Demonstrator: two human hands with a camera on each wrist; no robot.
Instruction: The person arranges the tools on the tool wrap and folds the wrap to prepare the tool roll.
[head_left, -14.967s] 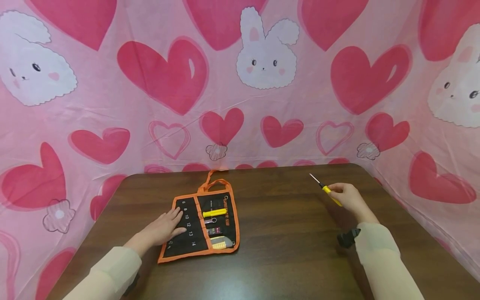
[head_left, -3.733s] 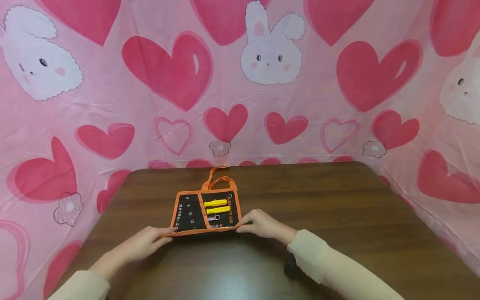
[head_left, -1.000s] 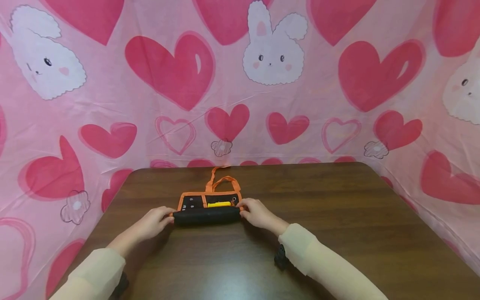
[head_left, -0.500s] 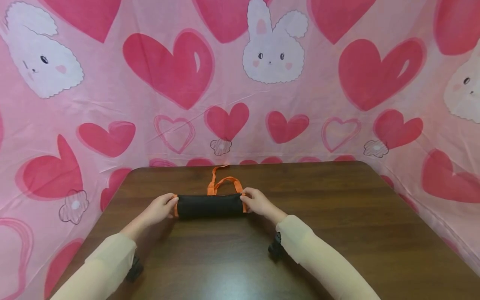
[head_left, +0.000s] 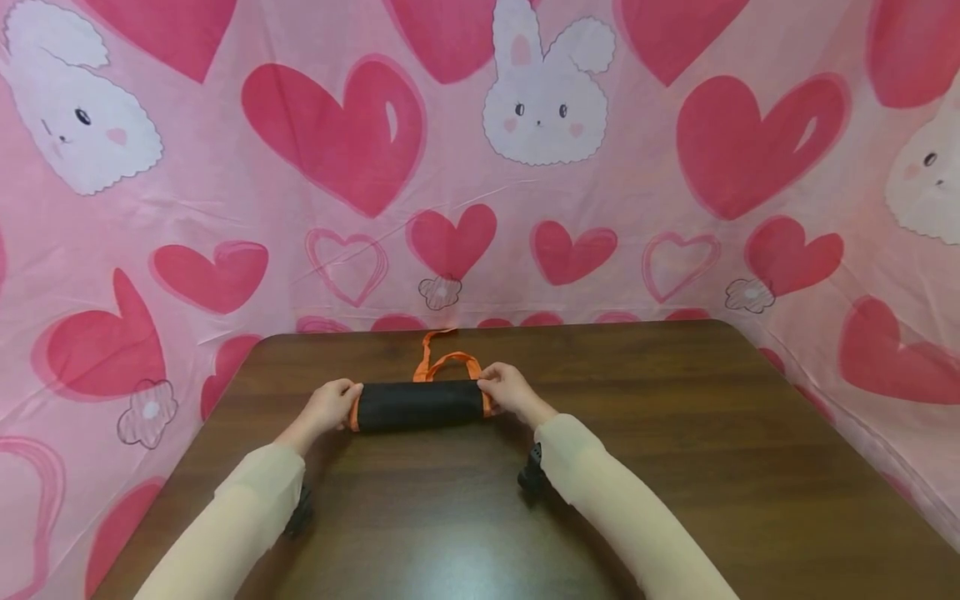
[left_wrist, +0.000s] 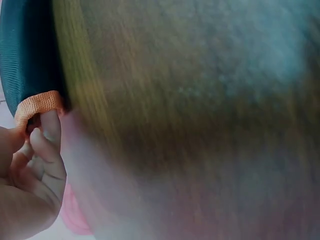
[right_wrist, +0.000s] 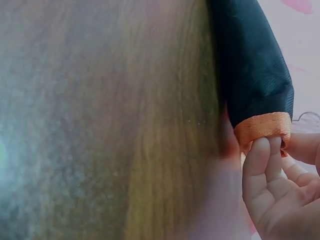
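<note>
The black tool roll [head_left: 422, 406] with orange edging lies rolled up across the far part of the table, its tools hidden inside. My left hand [head_left: 326, 408] grips its left end; in the left wrist view the thumb and fingers pinch the orange-bound edge [left_wrist: 41, 103]. At the opposite end my right hand [head_left: 512, 390] holds the roll, and the right wrist view has fingertips tucked at the orange trim [right_wrist: 263, 126]. Behind the roll, the orange straps [head_left: 455, 358] spread toward the table's back edge.
The brown wooden table [head_left: 637, 467] extends on both sides and toward me. A pink cloth [head_left: 637, 150] with hearts and rabbits hangs behind it and at both sides. Small black wrist cameras [head_left: 531, 471] sit under the cuffs.
The roll was spread flat with yellow-handled tools showing, one screwdriver in the right hand. Both hands have since rolled it up away from me, covering the tools; in the last half second it shifted slightly farther.
</note>
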